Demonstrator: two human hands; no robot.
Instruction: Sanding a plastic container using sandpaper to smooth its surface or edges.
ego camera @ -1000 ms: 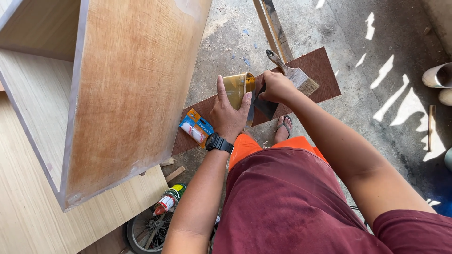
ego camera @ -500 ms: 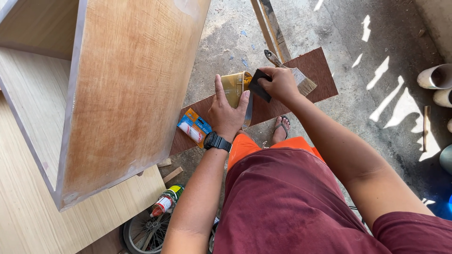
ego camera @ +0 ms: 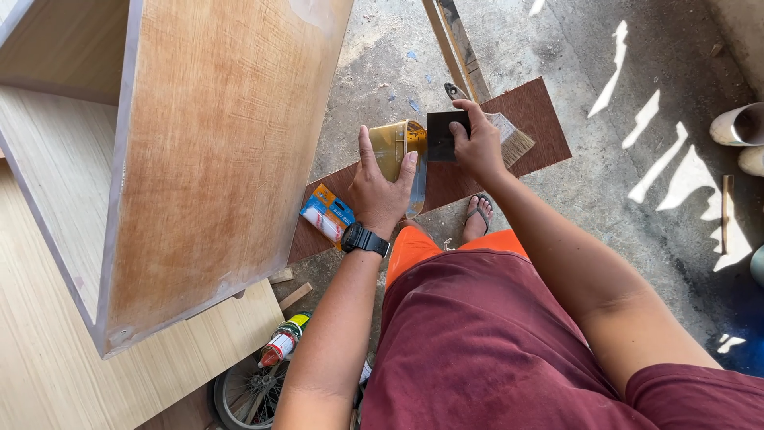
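My left hand (ego camera: 380, 187), with a black watch on its wrist, grips a yellowish translucent tub (ego camera: 395, 147) tilted on its side. My right hand (ego camera: 476, 143) holds a flat black scraper (ego camera: 442, 135) at the tub's mouth. Both hands hover over a dark brown board (ego camera: 525, 107) lying on the concrete floor. A wide paintbrush (ego camera: 509, 137) rests on that board just right of my right hand. To the left stands a large wooden cabinet (ego camera: 215, 151) with a brown-smeared side panel.
A small orange and blue packet (ego camera: 327, 213) lies on the board's left end. A spray can (ego camera: 281, 342) and a wheel (ego camera: 247, 394) sit on the floor below the cabinet. A wooden strip (ego camera: 455, 44) leans at the top, pipe ends (ego camera: 740, 127) at far right. My sandalled foot (ego camera: 477, 216) is by the board.
My right hand has raised the black scraper from lower on the tub's side up to its open mouth. The left hand keeps its grip on the tub.
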